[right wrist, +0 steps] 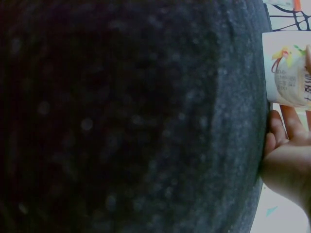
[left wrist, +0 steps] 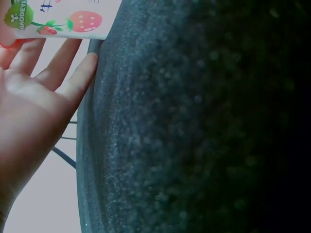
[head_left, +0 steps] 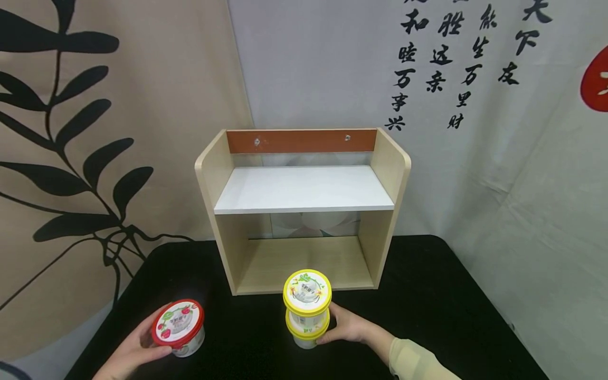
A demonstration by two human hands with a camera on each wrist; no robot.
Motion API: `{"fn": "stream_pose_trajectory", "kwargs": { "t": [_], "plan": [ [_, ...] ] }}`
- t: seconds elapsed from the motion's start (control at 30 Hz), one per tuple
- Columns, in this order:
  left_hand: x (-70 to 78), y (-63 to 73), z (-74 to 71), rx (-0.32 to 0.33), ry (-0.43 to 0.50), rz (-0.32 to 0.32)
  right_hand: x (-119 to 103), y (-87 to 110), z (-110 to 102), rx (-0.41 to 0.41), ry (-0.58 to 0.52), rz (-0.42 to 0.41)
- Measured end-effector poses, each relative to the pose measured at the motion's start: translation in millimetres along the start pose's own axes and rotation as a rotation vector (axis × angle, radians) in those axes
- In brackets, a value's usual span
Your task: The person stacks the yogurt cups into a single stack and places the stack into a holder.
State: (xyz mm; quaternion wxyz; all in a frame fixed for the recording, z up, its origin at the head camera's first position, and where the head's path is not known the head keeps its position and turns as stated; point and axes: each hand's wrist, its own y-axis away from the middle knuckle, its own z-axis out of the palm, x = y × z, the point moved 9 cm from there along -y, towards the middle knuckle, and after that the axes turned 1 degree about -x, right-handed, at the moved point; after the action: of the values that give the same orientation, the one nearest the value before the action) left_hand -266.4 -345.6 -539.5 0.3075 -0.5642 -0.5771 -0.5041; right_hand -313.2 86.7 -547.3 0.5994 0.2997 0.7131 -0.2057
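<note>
In the head view my left hand (head_left: 135,345) grips a red-lidded cup (head_left: 179,323), thumb at its near side and fingers on its left. Its wall (left wrist: 77,19) carries printed strawberries in the left wrist view, above the palm. Two yellow-lidded cups stand stacked in front of the shelf: an upper cup (head_left: 307,290) on a lower cup (head_left: 307,332). My right hand (head_left: 350,324) holds the stack from the right, its thumb against the lower cup and the other fingers partly hidden behind. A white cup wall (right wrist: 287,73) shows above the right hand's fingers in the right wrist view.
A two-level wooden shelf unit (head_left: 222,227) with a white upper board (head_left: 304,190) stands at the back of the black table (head_left: 427,295). Cloth with plant prints and lettering (head_left: 309,63) hangs behind. The unit's side panels rise beside both boards.
</note>
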Motion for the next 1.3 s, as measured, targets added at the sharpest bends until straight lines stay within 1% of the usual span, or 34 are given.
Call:
{"fn": "stream_pose_trajectory", "kwargs": {
  "t": [0.13, 0.37, 0.6, 0.83, 0.97, 1.07, 1.2, 1.3],
  "plan": [
    [-0.2, 0.6, -0.6, 0.021, -0.011, -0.016, 0.4, -0.2, -0.6, -0.001, -0.002, -0.005],
    [-0.9, -0.7, -0.5, 0.029, -0.033, -0.031, 1.3, 0.3, -0.5, 0.005, 0.001, 0.007],
    [-1.2, -2.1, -0.4, 0.049, -0.062, -0.046, 0.8, 0.9, -0.4, 0.009, 0.006, 0.013],
    [-0.1, -3.7, -1.3, 0.074, -0.046, -0.052, -0.3, 1.4, -0.7, 0.012, 0.019, 0.009],
    [-0.2, -4.4, -2.5, 0.082, -0.027, -0.056, 0.2, 1.2, -1.2, 0.018, 0.025, 0.024],
    [-0.1, -5.3, -2.5, 0.082, -0.006, -0.048, 0.7, 1.1, -1.5, 0.022, 0.026, 0.033],
    [0.1, -6.3, -2.4, 0.087, -0.001, -0.036, 1.9, 0.2, -1.4, 0.02, 0.024, 0.034],
    [-0.2, -6.5, -2.9, 0.094, -0.002, -0.042, 2.8, -0.6, -1.2, 0.015, 0.021, 0.028]
  ]
}}
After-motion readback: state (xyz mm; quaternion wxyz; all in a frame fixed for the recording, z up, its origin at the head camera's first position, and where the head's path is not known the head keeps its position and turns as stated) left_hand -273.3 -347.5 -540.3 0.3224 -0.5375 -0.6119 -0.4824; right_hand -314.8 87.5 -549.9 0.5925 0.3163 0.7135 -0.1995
